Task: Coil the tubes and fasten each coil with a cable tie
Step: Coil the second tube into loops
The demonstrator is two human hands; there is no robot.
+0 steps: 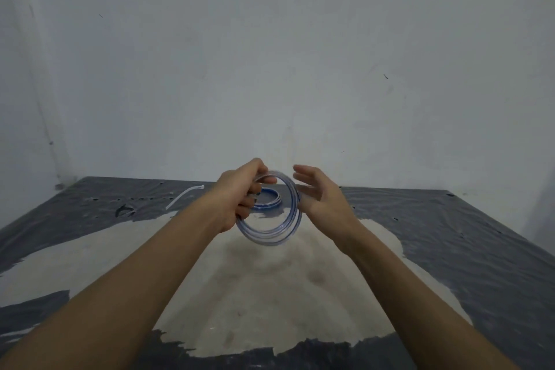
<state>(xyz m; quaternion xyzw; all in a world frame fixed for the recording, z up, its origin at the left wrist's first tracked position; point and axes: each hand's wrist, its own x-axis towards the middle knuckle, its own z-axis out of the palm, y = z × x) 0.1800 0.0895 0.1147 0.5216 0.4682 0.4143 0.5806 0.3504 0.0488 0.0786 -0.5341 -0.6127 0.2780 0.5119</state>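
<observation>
A coil of clear tube with a blue stripe hangs in the air above the table, several loops wide. My left hand grips its left side, fingers curled round the loops. My right hand is just right of the coil with fingers straight and spread, its palm facing the coil's right edge; whether it touches the tube I cannot tell. A second, smaller coil with a blue stripe lies flat on the table behind the held one, partly hidden by my left hand. A white cable tie lies on the table at the back left.
The table is covered with dark, worn plastic sheet with a large pale scuffed patch in the middle. A plain grey wall stands right behind the table's far edge.
</observation>
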